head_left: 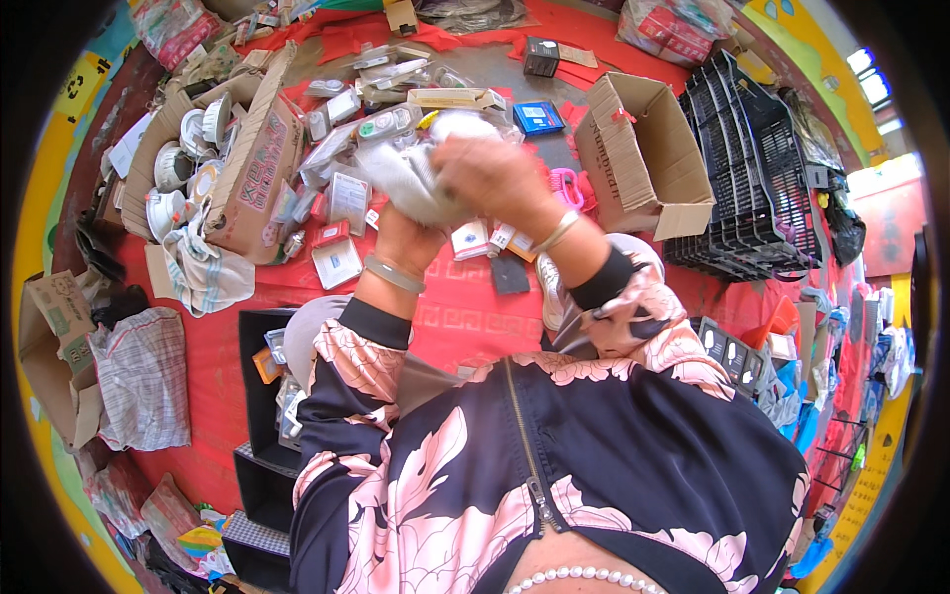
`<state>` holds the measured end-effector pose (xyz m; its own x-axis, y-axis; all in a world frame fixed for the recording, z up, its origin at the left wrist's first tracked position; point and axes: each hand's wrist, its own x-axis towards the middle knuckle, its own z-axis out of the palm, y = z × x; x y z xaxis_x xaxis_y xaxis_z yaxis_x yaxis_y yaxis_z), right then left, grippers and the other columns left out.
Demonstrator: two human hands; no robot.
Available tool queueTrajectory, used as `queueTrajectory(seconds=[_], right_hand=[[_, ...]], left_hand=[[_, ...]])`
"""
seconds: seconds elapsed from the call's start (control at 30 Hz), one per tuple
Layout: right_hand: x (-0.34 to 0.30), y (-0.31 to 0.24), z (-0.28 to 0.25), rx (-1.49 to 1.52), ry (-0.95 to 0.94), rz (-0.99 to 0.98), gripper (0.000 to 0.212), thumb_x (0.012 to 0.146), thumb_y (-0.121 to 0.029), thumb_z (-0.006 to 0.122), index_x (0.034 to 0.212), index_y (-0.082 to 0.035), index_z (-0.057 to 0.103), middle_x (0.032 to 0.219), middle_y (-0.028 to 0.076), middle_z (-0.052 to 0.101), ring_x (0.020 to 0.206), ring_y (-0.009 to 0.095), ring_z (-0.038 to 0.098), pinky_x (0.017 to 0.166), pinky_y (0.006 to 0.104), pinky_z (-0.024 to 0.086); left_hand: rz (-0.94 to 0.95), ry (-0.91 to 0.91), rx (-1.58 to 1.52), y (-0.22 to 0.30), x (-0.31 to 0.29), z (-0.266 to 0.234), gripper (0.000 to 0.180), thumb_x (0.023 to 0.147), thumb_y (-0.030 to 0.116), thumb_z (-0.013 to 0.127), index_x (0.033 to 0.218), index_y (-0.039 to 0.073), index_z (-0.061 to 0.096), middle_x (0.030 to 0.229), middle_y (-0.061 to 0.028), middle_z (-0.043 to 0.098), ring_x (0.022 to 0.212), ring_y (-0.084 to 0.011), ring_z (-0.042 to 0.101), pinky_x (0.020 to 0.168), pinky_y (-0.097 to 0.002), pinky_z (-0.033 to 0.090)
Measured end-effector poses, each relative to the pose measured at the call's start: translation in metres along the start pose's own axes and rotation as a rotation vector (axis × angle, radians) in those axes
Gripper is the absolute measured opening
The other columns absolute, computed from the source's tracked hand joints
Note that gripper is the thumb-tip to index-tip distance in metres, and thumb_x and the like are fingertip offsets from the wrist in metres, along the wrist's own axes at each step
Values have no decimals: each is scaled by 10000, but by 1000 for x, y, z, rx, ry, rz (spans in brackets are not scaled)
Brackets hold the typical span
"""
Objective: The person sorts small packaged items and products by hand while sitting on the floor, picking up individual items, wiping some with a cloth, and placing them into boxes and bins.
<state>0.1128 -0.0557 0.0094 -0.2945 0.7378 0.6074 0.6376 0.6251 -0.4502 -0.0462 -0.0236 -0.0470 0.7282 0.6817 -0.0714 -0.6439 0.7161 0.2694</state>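
Observation:
My two hands work close together over a heap of small goods in front of me. A whitish cloth (401,176) is bunched in my left hand (421,213), which is closed on it and largely covered by it. Blurred by motion, my right hand (492,176) curls against the cloth. Just beyond its knuckles shows a rounded white thing (465,125), too smeared to name. Around and behind them lie clear-packed items (388,121), a blue box (538,118) and a pink coiled thing (567,188).
At left stands a cardboard box (259,188) of round white lamp fittings (168,166), a striped cloth (206,267) over its edge. An open carton (641,148) and black plastic crates (742,168) stand at right. Red cloth (465,317) covers the ground; black boxes (265,396) sit by my left side.

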Motion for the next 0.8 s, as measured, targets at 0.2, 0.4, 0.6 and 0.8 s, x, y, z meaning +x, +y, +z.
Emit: queueTrajectory(seconds=[0.2,0.4,0.6,0.8], right_hand=[[-2,-40,13,-372,-194,228,701,652,-454,696,1267,-231,445,1375,121,346,1285,431,253,1002,585,203],[4,-45,4,-371,-79,235,492,688,-381,660,1122,-166,572,1077,85,589,1059,287,525,1001,539,255],[8,-33,1,-401,-33,512,251,818,-312,543,899,-81,600,756,173,612,707,344,600,613,419,471],[-3,16,6,-178,162,640,304,849,-325,510,919,-43,599,722,194,616,712,354,610,637,417,478]], left_hand=[[39,-176,-18,7,-10,-4,493,928,402,323,1322,105,341,1365,-107,357,1261,-278,348,1051,-456,287],[-49,-104,123,-7,-18,10,482,940,401,313,1326,113,317,1332,-109,397,1193,-291,435,968,-462,397],[-121,-12,239,-23,-22,50,554,920,537,276,1304,145,355,1223,-91,494,1104,-278,520,859,-501,478],[-71,26,725,-33,-20,44,385,922,304,476,1252,134,374,1200,-81,498,1064,-265,550,816,-463,520]])
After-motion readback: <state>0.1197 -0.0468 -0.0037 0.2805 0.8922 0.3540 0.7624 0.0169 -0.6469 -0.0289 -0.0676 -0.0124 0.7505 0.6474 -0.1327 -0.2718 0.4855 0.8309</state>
